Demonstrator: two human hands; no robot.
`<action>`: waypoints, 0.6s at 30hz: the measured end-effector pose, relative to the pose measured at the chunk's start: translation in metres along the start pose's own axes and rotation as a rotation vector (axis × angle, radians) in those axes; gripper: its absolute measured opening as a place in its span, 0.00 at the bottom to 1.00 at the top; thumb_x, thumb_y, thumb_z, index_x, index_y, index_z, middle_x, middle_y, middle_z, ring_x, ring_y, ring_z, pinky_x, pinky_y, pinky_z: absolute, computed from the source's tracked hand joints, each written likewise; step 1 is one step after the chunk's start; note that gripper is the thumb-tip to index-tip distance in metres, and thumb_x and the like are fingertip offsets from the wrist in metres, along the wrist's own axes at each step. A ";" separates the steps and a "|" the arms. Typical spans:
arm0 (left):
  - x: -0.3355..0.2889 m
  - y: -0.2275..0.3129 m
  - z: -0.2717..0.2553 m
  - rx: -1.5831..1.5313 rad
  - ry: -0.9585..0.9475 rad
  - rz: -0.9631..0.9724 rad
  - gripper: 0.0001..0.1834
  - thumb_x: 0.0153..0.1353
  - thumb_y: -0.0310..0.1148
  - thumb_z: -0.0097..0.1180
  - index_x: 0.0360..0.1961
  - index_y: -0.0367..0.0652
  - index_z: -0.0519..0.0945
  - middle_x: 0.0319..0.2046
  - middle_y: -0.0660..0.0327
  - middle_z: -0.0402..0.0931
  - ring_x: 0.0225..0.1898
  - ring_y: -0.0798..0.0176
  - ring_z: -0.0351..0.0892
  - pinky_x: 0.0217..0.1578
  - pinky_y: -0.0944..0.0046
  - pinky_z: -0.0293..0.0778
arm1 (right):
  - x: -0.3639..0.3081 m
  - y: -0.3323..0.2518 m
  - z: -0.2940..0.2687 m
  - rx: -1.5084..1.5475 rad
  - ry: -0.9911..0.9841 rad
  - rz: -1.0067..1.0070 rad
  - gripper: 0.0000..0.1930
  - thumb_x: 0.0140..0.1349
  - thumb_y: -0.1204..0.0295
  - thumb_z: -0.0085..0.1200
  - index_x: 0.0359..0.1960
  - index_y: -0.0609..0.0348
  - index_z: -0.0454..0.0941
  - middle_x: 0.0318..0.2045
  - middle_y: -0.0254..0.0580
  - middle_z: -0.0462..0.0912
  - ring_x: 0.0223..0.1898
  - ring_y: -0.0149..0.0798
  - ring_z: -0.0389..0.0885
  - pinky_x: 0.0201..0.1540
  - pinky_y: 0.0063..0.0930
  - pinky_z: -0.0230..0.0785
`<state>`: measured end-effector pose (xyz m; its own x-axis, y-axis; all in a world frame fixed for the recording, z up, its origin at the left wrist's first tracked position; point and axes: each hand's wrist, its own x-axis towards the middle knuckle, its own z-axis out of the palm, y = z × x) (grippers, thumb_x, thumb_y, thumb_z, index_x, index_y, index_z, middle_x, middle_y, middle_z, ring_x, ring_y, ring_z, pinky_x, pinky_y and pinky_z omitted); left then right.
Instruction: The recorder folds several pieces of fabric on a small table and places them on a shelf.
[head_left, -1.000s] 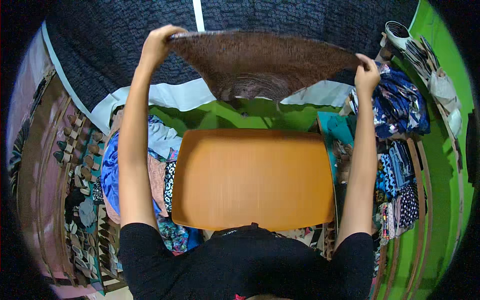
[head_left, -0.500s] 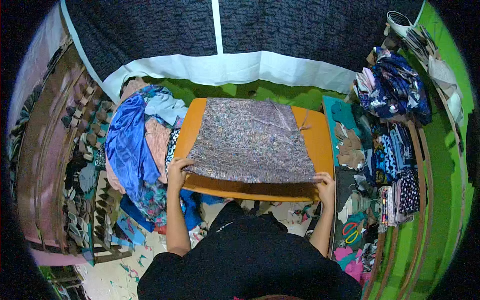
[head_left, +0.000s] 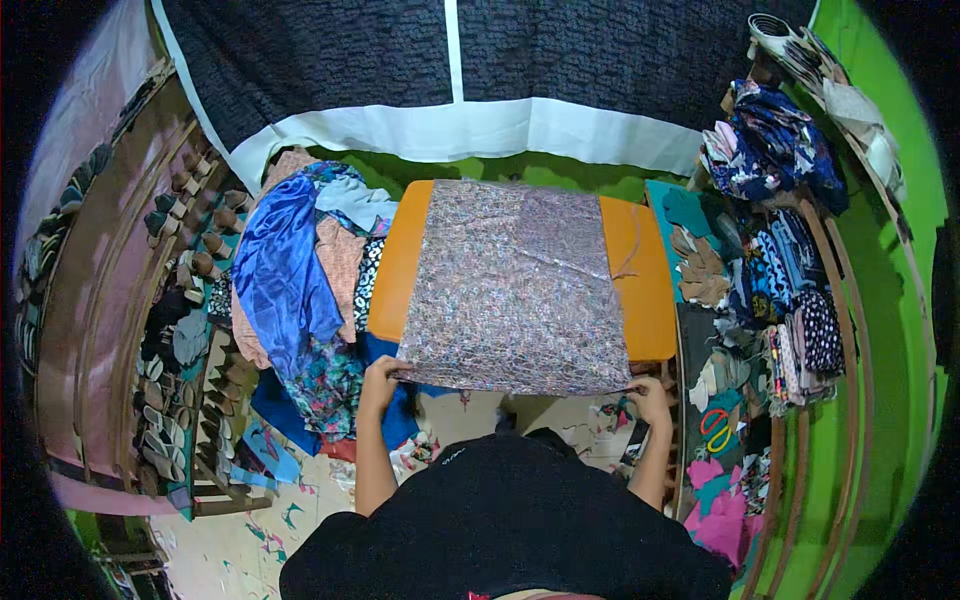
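A grey-purple speckled cloth (head_left: pixel 510 290) lies spread over an orange table (head_left: pixel 398 270), its near edge hanging past the table's front. My left hand (head_left: pixel 381 382) pinches the near left corner of the cloth. At the near right corner, my right hand (head_left: pixel 650 397) grips the same edge, so the cloth is stretched between both hands. A smoother, darker patch of fabric shows at the cloth's far right part. A loose strand lies on the table beside its right edge.
Left of the table is a heap of fabrics with a blue satin cloth (head_left: pixel 285 265). On the right stand folded fabrics (head_left: pixel 790 270), scissors with red and yellow handles (head_left: pixel 716 430) and pink scraps (head_left: pixel 725 515). Shoe-shaped pieces fill a rack (head_left: pixel 205 400). Scraps litter the floor (head_left: pixel 260 530).
Both hands have drawn the cloth's near edge toward me, from over the tabletop to beyond the table's front edge. The view has shifted slightly.
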<state>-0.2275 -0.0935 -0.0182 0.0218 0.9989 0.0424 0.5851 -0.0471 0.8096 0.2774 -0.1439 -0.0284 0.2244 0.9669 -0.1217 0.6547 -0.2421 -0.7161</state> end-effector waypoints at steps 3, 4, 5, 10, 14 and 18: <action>-0.024 -0.008 -0.007 0.044 -0.021 0.101 0.22 0.30 0.12 0.38 0.28 0.37 0.78 0.26 0.53 0.72 0.33 0.55 0.73 0.37 0.66 0.68 | -0.030 0.013 0.020 0.009 -0.002 0.084 0.08 0.44 0.80 0.51 0.29 0.65 0.73 0.30 0.45 0.75 0.35 0.40 0.73 0.39 0.27 0.63; -0.035 -0.011 -0.011 -0.022 -0.045 0.043 0.21 0.31 0.12 0.38 0.28 0.37 0.78 0.26 0.54 0.72 0.32 0.56 0.73 0.36 0.66 0.68 | -0.046 -0.006 0.022 -0.076 0.111 0.116 0.10 0.46 0.77 0.50 0.32 0.65 0.72 0.32 0.48 0.74 0.36 0.44 0.72 0.39 0.30 0.63; -0.045 -0.013 -0.015 -0.089 -0.070 -0.015 0.21 0.32 0.11 0.39 0.28 0.36 0.77 0.26 0.54 0.73 0.31 0.57 0.74 0.35 0.67 0.69 | -0.061 -0.019 0.027 -0.163 0.223 0.149 0.11 0.48 0.75 0.48 0.35 0.65 0.70 0.33 0.51 0.74 0.37 0.49 0.71 0.39 0.32 0.62; -0.089 -0.023 -0.031 -0.114 0.021 0.058 0.20 0.32 0.12 0.40 0.29 0.36 0.77 0.27 0.53 0.74 0.31 0.58 0.75 0.33 0.68 0.69 | -0.119 -0.035 0.067 -0.027 0.388 0.310 0.10 0.53 0.75 0.42 0.38 0.65 0.64 0.33 0.53 0.71 0.37 0.53 0.69 0.40 0.36 0.60; -0.126 -0.028 -0.047 -0.052 0.016 0.085 0.19 0.33 0.13 0.42 0.29 0.36 0.78 0.27 0.54 0.74 0.28 0.60 0.74 0.32 0.69 0.69 | -0.168 -0.041 0.077 0.169 0.476 0.319 0.12 0.56 0.78 0.36 0.43 0.66 0.60 0.38 0.56 0.68 0.41 0.52 0.66 0.47 0.33 0.56; -0.153 -0.004 -0.065 -0.178 0.033 0.023 0.18 0.34 0.13 0.42 0.28 0.36 0.77 0.24 0.57 0.73 0.27 0.65 0.73 0.31 0.70 0.68 | -0.203 -0.056 0.076 0.289 0.630 0.253 0.11 0.55 0.80 0.33 0.41 0.65 0.59 0.35 0.51 0.65 0.36 0.45 0.64 0.45 0.29 0.56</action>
<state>-0.2864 -0.2467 0.0101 0.0052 0.9968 0.0794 0.4318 -0.0738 0.8989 0.1401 -0.3206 -0.0155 0.7726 0.6330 0.0485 0.3312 -0.3366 -0.8815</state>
